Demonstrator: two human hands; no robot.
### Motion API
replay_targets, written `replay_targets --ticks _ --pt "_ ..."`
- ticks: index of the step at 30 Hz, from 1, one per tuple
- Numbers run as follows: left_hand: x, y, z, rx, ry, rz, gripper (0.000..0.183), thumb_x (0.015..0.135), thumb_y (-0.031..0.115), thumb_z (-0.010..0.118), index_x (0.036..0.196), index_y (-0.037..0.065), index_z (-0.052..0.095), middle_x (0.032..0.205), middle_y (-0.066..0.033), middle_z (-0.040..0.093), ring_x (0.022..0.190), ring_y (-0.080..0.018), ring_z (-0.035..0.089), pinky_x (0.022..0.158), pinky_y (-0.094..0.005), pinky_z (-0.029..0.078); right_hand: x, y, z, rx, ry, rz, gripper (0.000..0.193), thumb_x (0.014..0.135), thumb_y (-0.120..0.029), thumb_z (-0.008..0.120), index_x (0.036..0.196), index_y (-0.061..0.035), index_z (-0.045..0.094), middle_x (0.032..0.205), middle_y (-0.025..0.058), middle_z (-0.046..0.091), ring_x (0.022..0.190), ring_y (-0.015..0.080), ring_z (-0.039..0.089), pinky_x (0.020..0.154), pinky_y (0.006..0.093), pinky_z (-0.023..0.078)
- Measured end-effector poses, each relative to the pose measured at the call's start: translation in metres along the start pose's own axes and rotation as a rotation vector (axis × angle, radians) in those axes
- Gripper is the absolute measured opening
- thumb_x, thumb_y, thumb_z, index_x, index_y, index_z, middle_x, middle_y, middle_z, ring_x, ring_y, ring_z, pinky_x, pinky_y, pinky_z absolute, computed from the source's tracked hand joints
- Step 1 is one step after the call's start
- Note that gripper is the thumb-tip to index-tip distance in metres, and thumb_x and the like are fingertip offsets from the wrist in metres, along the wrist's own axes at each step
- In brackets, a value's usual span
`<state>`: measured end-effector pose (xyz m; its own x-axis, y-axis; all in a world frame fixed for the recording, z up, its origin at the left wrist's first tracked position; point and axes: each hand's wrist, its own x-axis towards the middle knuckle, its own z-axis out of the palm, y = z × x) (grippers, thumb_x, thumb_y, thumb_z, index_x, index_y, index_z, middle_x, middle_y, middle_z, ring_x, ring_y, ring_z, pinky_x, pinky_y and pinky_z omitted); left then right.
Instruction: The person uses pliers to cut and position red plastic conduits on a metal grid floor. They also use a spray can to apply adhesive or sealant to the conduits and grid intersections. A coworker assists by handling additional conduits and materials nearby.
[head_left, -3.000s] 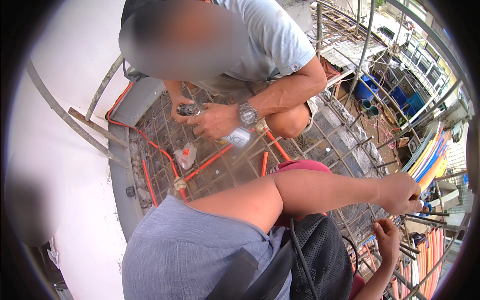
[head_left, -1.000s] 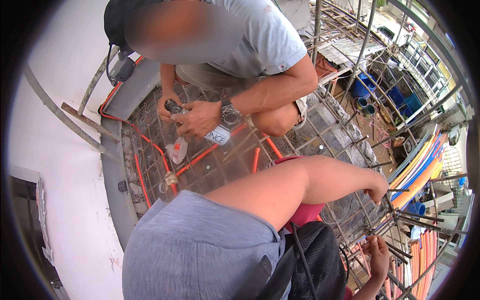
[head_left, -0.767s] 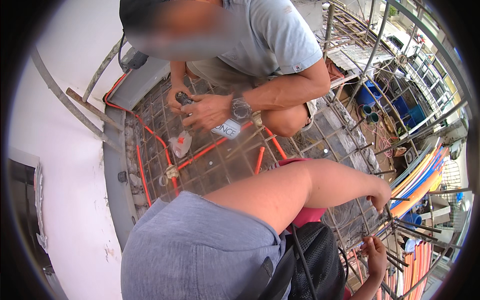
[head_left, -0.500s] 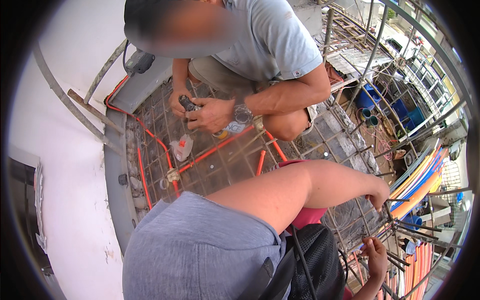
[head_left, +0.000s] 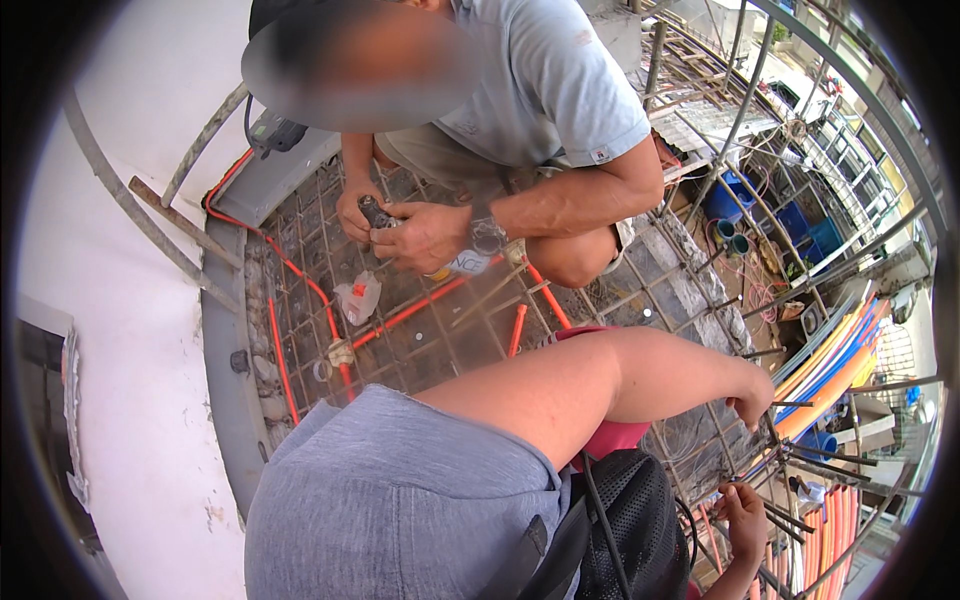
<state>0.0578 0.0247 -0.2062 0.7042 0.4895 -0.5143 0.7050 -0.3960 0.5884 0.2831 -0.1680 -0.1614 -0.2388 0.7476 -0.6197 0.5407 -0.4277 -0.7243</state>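
My left arm, bare below a grey sleeve, reaches across to the right. Its hand, my left hand, has curled fingers pointing down beside the edge of the steel bar mesh. What they hold, if anything, is hidden. Lower down, my right hand has its fingertips drawn together by the bar ends. Anything between them is too small to make out. Across from me a co-worker in a light blue shirt crouches, both hands around a short dark cylindrical object.
Orange conduit runs through the mesh, joined at a pale junction box. A clear plastic bag lies near it. A white wall stands left. Scaffold poles, blue containers and bundled coloured pipes are at right.
My left hand has shifted slightly left and down, its fingers pointing lower. My right hand has moved slightly left and down. The co-worker still holds the dark object.
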Motion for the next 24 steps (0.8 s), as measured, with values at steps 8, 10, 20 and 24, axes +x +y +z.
replay_targets --ticks 8,10,20,24 --pt "-0.004 -0.005 -0.004 0.012 0.009 -0.011 0.061 0.096 0.056 0.077 0.122 0.0 0.08 0.104 -0.0132 0.08 0.081 -0.0269 0.078 0.074 -0.0436 0.061 0.005 -0.006 0.0 -0.036 0.001 0.002 0.031 0.114 -0.03 0.063 0.117 -0.0003 0.072 0.085 0.002 0.071 0.07 0.0081 0.06 0.068 0.0248 0.05" --pt "-0.003 -0.006 -0.003 0.011 0.013 -0.012 0.061 0.096 0.056 0.077 0.122 0.0 0.08 0.103 -0.013 0.08 0.081 -0.0267 0.078 0.074 -0.0432 0.061 0.007 -0.007 0.0 -0.022 -0.002 0.0 0.031 0.114 -0.03 0.063 0.117 -0.0003 0.072 0.085 0.002 0.071 0.071 0.0081 0.06 0.068 0.0248 0.05" --pt "-0.003 -0.003 -0.005 -0.015 0.012 -0.021 0.057 0.098 0.055 0.075 0.115 0.0 0.082 0.101 -0.0116 0.08 0.082 -0.0255 0.078 0.077 -0.0439 0.061 0.008 -0.013 0.001 -0.003 -0.009 0.028 0.031 0.111 -0.03 0.066 0.116 0.0001 0.072 0.087 0.0047 0.073 0.076 0.0106 0.063 0.072 0.027 0.05" --pt "-0.015 0.001 0.001 0.071 0.108 0.052 0.055 0.099 0.055 0.073 0.109 0.001 0.083 0.097 -0.0117 0.081 0.085 -0.0273 0.078 0.081 -0.0446 0.062 0.001 -0.019 0.004 -0.062 0.048 0.089 0.03 0.11 -0.029 0.069 0.113 0.0003 0.074 0.087 0.0037 0.074 0.079 0.0109 0.066 0.073 0.0296 0.053"
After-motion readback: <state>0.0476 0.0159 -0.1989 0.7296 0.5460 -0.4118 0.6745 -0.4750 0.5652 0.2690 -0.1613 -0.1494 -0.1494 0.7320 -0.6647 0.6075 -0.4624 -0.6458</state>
